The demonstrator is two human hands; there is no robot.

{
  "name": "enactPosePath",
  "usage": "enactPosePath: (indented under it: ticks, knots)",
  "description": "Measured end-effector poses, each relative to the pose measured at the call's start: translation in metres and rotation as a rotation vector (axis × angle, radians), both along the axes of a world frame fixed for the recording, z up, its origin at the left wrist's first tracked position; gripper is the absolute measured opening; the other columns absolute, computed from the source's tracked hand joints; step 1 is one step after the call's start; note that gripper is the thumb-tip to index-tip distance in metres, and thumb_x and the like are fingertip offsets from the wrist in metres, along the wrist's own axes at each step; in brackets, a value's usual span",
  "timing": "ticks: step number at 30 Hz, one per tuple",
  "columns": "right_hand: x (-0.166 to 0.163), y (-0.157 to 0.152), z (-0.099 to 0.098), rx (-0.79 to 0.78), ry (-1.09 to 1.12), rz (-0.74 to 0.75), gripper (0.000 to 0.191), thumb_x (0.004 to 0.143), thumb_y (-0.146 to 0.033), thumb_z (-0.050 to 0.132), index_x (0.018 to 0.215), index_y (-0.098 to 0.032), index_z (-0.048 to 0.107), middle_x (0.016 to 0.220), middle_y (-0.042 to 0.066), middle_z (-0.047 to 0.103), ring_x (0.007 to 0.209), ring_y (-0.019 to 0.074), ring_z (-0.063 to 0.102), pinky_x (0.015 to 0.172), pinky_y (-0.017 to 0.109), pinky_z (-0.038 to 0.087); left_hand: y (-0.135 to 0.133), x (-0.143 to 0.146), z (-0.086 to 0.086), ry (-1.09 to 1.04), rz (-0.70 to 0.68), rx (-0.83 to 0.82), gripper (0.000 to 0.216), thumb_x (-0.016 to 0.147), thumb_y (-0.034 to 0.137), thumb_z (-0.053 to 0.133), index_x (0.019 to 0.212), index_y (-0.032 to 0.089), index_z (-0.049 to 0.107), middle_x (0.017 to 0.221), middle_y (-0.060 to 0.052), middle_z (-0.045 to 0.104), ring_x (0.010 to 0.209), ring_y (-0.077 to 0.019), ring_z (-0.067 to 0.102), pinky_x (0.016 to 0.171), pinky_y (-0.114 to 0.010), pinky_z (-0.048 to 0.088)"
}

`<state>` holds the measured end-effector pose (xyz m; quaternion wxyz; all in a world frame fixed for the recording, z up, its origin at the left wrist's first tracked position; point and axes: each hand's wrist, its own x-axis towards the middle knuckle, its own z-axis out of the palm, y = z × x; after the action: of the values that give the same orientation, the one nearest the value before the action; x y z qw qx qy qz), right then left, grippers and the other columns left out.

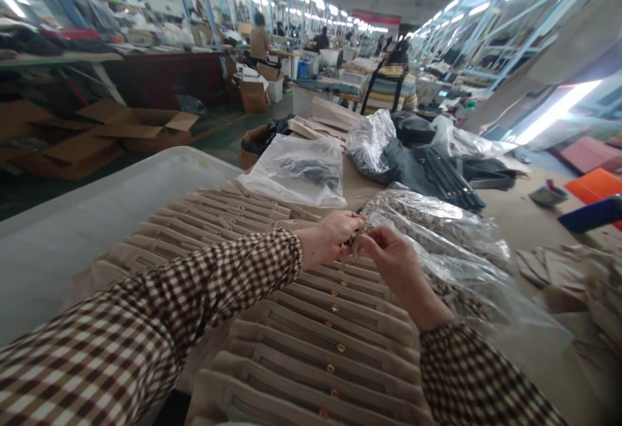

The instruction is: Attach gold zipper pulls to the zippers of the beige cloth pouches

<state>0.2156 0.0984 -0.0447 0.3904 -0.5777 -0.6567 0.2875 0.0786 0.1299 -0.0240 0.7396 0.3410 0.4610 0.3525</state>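
Note:
My left hand (330, 238) is closed around a small bunch of beige strips with gold-coloured metal bits (350, 240). Thumb and fingers of my right hand (396, 264) pinch at the same bunch from the right; the exact kind of these pieces is too small to make out. Below both hands lies a long overlapping row of beige fabric pieces (291, 348), each with a zipper-like slot, and gold rings run down the middle. Just right of my hands, a clear plastic bag (437, 238) holds many small brownish pieces.
A white plastic bin (160, 176) stands at the left of the fabric row. Beyond my hands are a translucent bag with dark contents (301, 170) and dark bags (422, 166). An orange box (595, 186) sits at right. Open cartons (146, 124) lie on the floor; a person (389, 85) is ahead.

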Motion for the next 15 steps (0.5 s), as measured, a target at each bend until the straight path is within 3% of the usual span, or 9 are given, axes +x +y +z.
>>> enactPosePath:
  ticks: [5,10,15]
  knots:
    - [-0.004,0.009,0.001,-0.069,-0.064,0.018,0.031,0.076,-0.048,0.057,0.062,-0.021,0.056,0.050,-0.003,0.049,0.048,0.0112,0.040,0.048,0.026,0.029,0.000,0.009,-0.004,0.065,0.073,0.079,0.019,0.094,0.017,0.050,0.074,0.017,0.050,0.055,0.006,0.046,0.041,-0.0060,0.041,0.041,-0.017,0.029]
    - [-0.013,0.021,-0.001,-0.133,-0.040,-0.029,0.017,0.071,-0.037,0.058,0.074,-0.021,0.058,0.054,-0.003,0.057,0.047,0.0120,0.047,0.047,0.025,0.032,0.002,0.009,-0.011,0.114,0.130,0.124,0.023,0.095,0.020,0.048,0.073,0.017,0.051,0.053,0.006,0.044,0.039,-0.0063,0.038,0.040,-0.018,0.025]
    - [-0.014,0.034,-0.008,-0.210,0.049,0.030,0.007,0.067,-0.027,0.056,0.071,-0.022,0.058,0.045,-0.005,0.052,0.039,0.0097,0.039,0.040,0.024,0.027,0.005,0.007,-0.016,0.140,0.180,0.123,0.023,0.096,0.020,0.048,0.074,0.016,0.051,0.056,0.006,0.046,0.040,-0.0049,0.039,0.041,-0.016,0.028]
